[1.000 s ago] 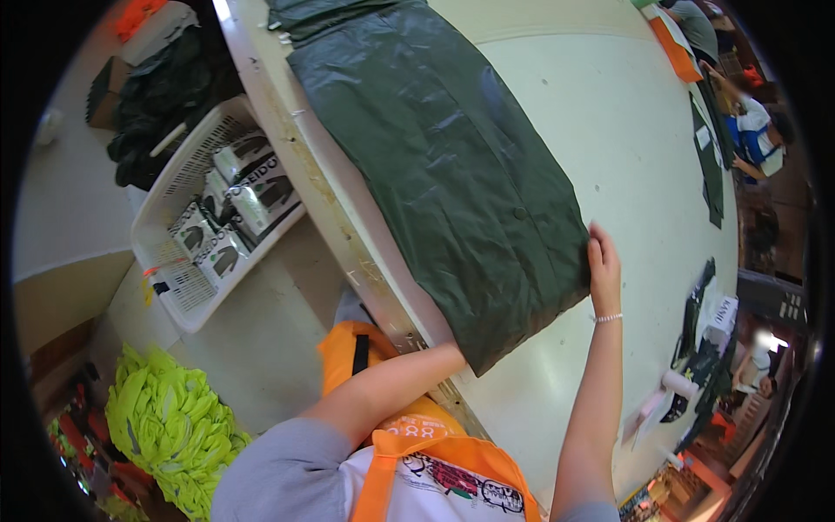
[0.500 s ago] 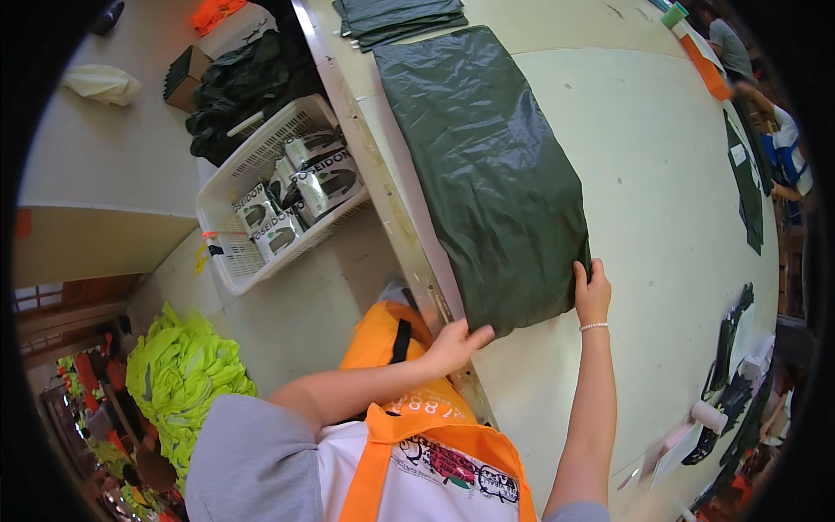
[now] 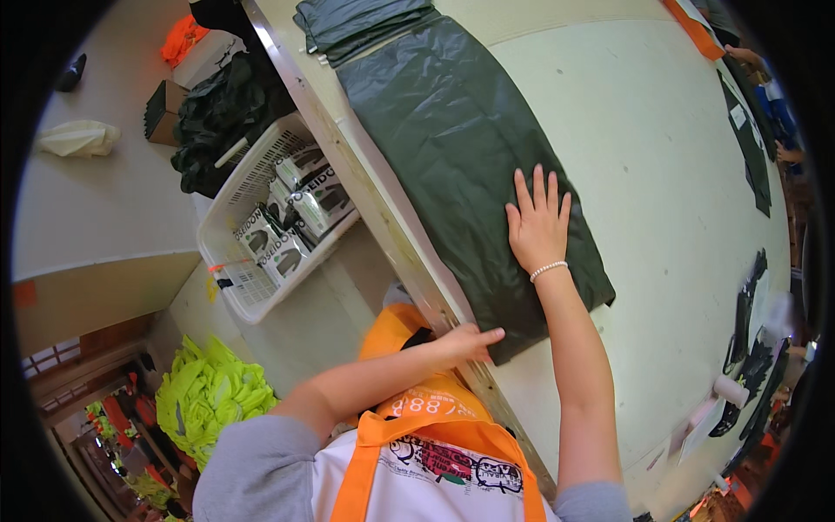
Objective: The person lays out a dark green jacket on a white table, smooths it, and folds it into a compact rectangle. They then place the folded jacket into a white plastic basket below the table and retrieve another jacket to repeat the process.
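A long piece of folded, shiny dark green fabric [image 3: 452, 157] lies flat along the table's edge. My right hand [image 3: 539, 226], with a beaded bracelet at its wrist, rests palm down on its near part with fingers spread. At the near left corner, my left hand [image 3: 470, 344] pinches the fabric with the thumb on top; its other fingers are partly hidden. A stack of similar folded dark green pieces [image 3: 361, 26] touches the far end.
Left of the table [image 3: 644, 157], a white plastic basket [image 3: 252, 304] holds several printed packets. Bright yellow garments [image 3: 209, 396] are heaped below it, and black fabric [image 3: 230, 113] lies beyond. Black pieces and a white roll [image 3: 731, 391] lie at the table's right side, near other people.
My right hand has left the fabric's right near edge and moved up and left onto its surface. The near end now lies flatter. My left hand stays at the corner.
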Tool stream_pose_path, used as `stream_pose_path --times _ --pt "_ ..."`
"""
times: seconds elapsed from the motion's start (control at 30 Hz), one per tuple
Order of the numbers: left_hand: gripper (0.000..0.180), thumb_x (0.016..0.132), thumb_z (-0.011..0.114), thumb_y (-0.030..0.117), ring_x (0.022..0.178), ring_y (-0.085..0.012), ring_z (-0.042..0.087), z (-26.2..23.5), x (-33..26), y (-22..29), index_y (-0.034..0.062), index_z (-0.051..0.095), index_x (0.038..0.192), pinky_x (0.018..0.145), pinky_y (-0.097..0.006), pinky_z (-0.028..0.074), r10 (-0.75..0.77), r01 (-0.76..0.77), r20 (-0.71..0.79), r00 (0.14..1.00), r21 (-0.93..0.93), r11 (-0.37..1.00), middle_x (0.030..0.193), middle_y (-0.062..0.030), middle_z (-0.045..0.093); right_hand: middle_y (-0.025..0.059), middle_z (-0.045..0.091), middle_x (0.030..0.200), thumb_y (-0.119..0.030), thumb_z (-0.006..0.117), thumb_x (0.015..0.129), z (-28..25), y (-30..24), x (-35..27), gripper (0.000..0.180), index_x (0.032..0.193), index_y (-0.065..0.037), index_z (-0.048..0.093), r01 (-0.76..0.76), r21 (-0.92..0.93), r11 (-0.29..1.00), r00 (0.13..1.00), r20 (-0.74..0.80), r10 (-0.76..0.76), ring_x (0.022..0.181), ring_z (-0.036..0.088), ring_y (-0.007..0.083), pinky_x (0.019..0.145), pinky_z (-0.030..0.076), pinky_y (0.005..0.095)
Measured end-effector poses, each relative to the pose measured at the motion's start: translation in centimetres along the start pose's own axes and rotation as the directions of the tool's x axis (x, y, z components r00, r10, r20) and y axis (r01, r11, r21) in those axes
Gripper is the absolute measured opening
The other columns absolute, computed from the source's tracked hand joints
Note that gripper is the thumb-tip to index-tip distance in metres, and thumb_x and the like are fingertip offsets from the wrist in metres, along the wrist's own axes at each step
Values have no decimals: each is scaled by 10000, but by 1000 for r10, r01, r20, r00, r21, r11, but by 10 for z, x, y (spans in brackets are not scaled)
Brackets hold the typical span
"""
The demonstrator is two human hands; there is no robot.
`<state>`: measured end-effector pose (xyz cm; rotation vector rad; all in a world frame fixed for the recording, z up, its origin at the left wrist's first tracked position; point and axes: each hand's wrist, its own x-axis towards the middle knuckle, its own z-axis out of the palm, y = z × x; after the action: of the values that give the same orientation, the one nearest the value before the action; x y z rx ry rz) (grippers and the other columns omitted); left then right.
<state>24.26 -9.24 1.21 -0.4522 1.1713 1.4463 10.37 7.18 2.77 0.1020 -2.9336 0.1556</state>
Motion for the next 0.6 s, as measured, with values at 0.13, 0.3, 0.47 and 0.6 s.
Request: stream_pose_path --times 0.13,0.3,0.47,0.6 --pt "505 802 639 539 755 -249 675 -51 -34 78 40 719 789 671 -358 516 145 -204 159 977 897 393 730 -114 686 118 301 1496 -300 505 905 15 -3 5 537 1415 -175 394 -22 13 1000 985 169 20 1367 265 356 1089 221 543" --pt "458 817 646 366 1252 -305 431 -135 -31 242 130 568 1202 1045 -506 295 894 -230 285 345 949 -214 1312 -97 515 159 251 1508 -238 484 900 -4 -16 4 571 1442 -134 339 -65 -29 997 932 355 71 1370 234 392 1104 171 549" --pt "661 829 566 551 1394 -298 223 -203 43 310 235 427 1392 1099 -575 137 860 27 273 431 949 -315 1504 -36 303 194 448 1327 -253 602 841 -30 -33 57 480 1264 -48 509 21 -21 1000 905 426 -10 1255 382 370 1072 248 517" --pt "612 828 633 426 1379 -308 267 -205 29 330 169 465 1357 1101 -546 169 900 -192 197 389 973 -130 1482 -93 333 146 559 1137 -161 633 836 -5 -48 186 352 1135 7 556 64 198 978 992 95 -84 1007 546 309 852 452 385"
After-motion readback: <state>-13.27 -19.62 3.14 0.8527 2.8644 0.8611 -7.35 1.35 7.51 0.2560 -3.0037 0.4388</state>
